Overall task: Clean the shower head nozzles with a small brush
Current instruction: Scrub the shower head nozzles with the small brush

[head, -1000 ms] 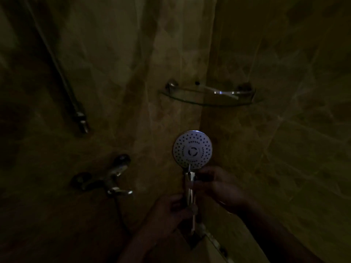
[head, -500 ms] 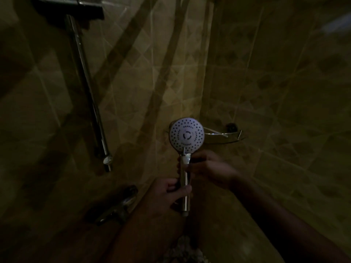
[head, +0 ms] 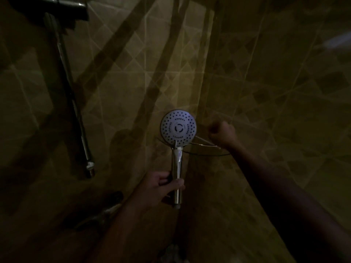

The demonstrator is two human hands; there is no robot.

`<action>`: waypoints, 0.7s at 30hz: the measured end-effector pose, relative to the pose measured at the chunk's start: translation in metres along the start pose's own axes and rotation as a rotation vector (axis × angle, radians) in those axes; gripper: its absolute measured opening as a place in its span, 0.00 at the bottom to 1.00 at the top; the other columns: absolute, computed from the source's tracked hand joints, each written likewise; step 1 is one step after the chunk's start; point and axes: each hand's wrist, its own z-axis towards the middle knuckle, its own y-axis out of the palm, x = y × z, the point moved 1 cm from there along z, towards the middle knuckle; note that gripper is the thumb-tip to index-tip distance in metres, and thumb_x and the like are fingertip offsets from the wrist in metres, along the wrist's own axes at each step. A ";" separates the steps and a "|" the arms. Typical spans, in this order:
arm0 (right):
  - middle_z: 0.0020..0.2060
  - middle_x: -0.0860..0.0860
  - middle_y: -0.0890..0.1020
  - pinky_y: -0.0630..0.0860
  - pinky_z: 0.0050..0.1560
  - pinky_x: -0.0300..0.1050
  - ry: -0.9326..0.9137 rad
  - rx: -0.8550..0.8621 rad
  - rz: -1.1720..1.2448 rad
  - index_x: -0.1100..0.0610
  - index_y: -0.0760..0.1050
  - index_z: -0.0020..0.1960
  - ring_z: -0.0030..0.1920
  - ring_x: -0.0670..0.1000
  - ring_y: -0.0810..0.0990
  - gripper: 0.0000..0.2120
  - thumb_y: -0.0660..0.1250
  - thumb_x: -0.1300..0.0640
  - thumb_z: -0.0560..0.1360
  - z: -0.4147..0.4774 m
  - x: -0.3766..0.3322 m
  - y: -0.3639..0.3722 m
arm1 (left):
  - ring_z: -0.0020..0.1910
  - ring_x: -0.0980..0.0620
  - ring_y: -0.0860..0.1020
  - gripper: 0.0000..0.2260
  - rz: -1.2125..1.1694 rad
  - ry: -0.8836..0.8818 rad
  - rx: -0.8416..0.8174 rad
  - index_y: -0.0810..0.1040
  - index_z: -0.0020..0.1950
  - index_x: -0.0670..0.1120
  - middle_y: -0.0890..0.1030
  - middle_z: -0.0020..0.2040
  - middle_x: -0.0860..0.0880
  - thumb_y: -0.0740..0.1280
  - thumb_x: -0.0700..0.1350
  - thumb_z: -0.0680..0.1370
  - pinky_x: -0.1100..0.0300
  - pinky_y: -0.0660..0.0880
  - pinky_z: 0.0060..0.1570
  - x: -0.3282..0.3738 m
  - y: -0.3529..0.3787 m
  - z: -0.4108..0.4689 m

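Observation:
A round white shower head [head: 178, 128] on a chrome handle stands upright in the middle of the dim view, its nozzle face turned toward me. My left hand [head: 161, 185] grips the lower part of the handle. My right hand [head: 223, 133] is stretched out to the right of the head, fingers curled, over the right end of a thin brush [head: 203, 139] lying on a glass corner shelf [head: 209, 153]. The light is too low to tell whether those fingers hold the brush.
Tiled shower walls meet in a corner behind the shower head. A chrome slide rail [head: 76, 111] runs down the left wall from a dark bracket at the top. The mixer tap [head: 106, 209] shows faintly at lower left.
My right hand let go of the shower handle and moved up and right to the glass shelf. The view tilted upward. My left hand keeps its grip on the handle.

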 end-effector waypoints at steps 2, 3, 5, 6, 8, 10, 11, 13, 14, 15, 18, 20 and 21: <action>0.44 0.53 0.82 0.72 0.41 0.43 0.039 -0.077 -0.071 0.60 0.82 0.53 0.47 0.52 0.81 0.08 0.70 0.60 0.76 0.016 0.013 0.004 | 0.38 0.49 0.84 0.05 0.013 -0.005 0.011 0.82 0.46 0.42 0.86 0.37 0.48 0.70 0.42 0.77 0.49 0.82 0.39 -0.002 0.004 0.006; 0.47 0.56 0.84 0.75 0.44 0.46 0.040 -0.118 -0.090 0.61 0.82 0.53 0.47 0.53 0.81 0.08 0.70 0.59 0.76 0.023 0.018 0.007 | 0.37 0.50 0.84 0.05 0.016 -0.014 0.016 0.82 0.46 0.41 0.86 0.37 0.49 0.69 0.42 0.77 0.51 0.82 0.37 -0.003 0.006 0.009; 0.52 0.60 0.84 0.78 0.54 0.50 0.010 -0.195 -0.137 0.64 0.83 0.54 0.53 0.57 0.82 0.11 0.72 0.60 0.75 0.037 0.026 0.015 | 0.36 0.53 0.84 0.04 0.018 -0.030 0.026 0.82 0.46 0.42 0.86 0.36 0.50 0.69 0.42 0.77 0.54 0.81 0.35 -0.006 0.011 0.015; 0.54 0.61 0.83 0.77 0.57 0.51 -0.006 -0.235 -0.179 0.64 0.82 0.56 0.55 0.58 0.81 0.12 0.72 0.59 0.75 0.041 0.029 0.019 | 0.36 0.54 0.84 0.03 0.023 -0.036 0.029 0.82 0.47 0.43 0.86 0.37 0.51 0.69 0.42 0.77 0.56 0.81 0.34 -0.006 0.013 0.017; 0.55 0.61 0.83 0.77 0.60 0.52 -0.017 -0.279 -0.257 0.64 0.81 0.58 0.57 0.59 0.81 0.14 0.72 0.58 0.75 0.050 0.033 0.025 | 0.37 0.56 0.84 0.03 0.014 -0.054 0.042 0.82 0.48 0.44 0.87 0.38 0.52 0.69 0.41 0.77 0.59 0.80 0.33 -0.009 0.017 0.022; 0.56 0.62 0.82 0.77 0.61 0.54 -0.007 -0.286 -0.263 0.63 0.80 0.59 0.57 0.59 0.81 0.14 0.72 0.59 0.75 0.058 0.039 0.029 | 0.36 0.56 0.84 0.04 -0.016 -0.074 0.055 0.81 0.50 0.42 0.87 0.38 0.51 0.68 0.40 0.77 0.60 0.80 0.32 -0.011 0.020 0.026; 0.56 0.62 0.82 0.77 0.60 0.53 -0.004 -0.283 -0.245 0.63 0.80 0.59 0.57 0.59 0.81 0.14 0.72 0.59 0.75 0.061 0.040 0.031 | 0.36 0.56 0.84 0.04 -0.026 -0.081 0.062 0.81 0.51 0.42 0.86 0.38 0.50 0.68 0.39 0.77 0.60 0.80 0.32 -0.011 0.022 0.028; 0.57 0.61 0.82 0.76 0.57 0.49 -0.004 -0.282 -0.202 0.62 0.80 0.59 0.58 0.59 0.80 0.13 0.70 0.59 0.76 0.065 0.044 0.033 | 0.34 0.55 0.83 0.05 -0.040 -0.097 0.084 0.80 0.51 0.41 0.85 0.41 0.46 0.69 0.38 0.76 0.59 0.81 0.31 -0.014 0.025 0.031; 0.57 0.61 0.82 0.75 0.55 0.48 -0.011 -0.289 -0.187 0.63 0.80 0.60 0.58 0.59 0.80 0.13 0.69 0.60 0.77 0.066 0.045 0.033 | 0.34 0.55 0.83 0.05 -0.045 -0.101 0.097 0.80 0.51 0.41 0.84 0.42 0.44 0.69 0.37 0.76 0.59 0.81 0.30 -0.014 0.027 0.031; 0.57 0.62 0.82 0.74 0.53 0.48 -0.023 -0.297 -0.179 0.63 0.79 0.60 0.58 0.60 0.81 0.12 0.68 0.60 0.78 0.067 0.045 0.034 | 0.34 0.54 0.83 0.05 -0.052 -0.103 0.113 0.80 0.51 0.41 0.83 0.42 0.43 0.70 0.37 0.76 0.58 0.81 0.30 -0.015 0.028 0.032; 0.55 0.63 0.83 0.73 0.48 0.48 -0.058 -0.228 -0.167 0.64 0.79 0.60 0.55 0.61 0.81 0.12 0.66 0.61 0.78 0.062 0.042 0.031 | 0.37 0.52 0.83 0.07 -0.057 -0.101 0.157 0.81 0.51 0.43 0.84 0.43 0.43 0.72 0.38 0.74 0.57 0.81 0.33 -0.018 0.031 0.030; 0.52 0.63 0.83 0.70 0.44 0.45 -0.070 -0.126 -0.137 0.64 0.78 0.59 0.53 0.62 0.82 0.12 0.66 0.63 0.76 0.053 0.038 0.023 | 0.39 0.51 0.84 0.09 -0.052 -0.100 0.159 0.81 0.52 0.43 0.85 0.45 0.42 0.73 0.38 0.73 0.56 0.81 0.36 -0.019 0.031 0.026; 0.51 0.62 0.82 0.69 0.44 0.45 -0.073 -0.089 -0.095 0.64 0.78 0.59 0.52 0.61 0.81 0.12 0.66 0.63 0.76 0.046 0.037 0.018 | 0.39 0.51 0.84 0.09 -0.052 -0.101 0.154 0.81 0.53 0.43 0.85 0.45 0.43 0.73 0.38 0.73 0.56 0.82 0.37 -0.019 0.030 0.024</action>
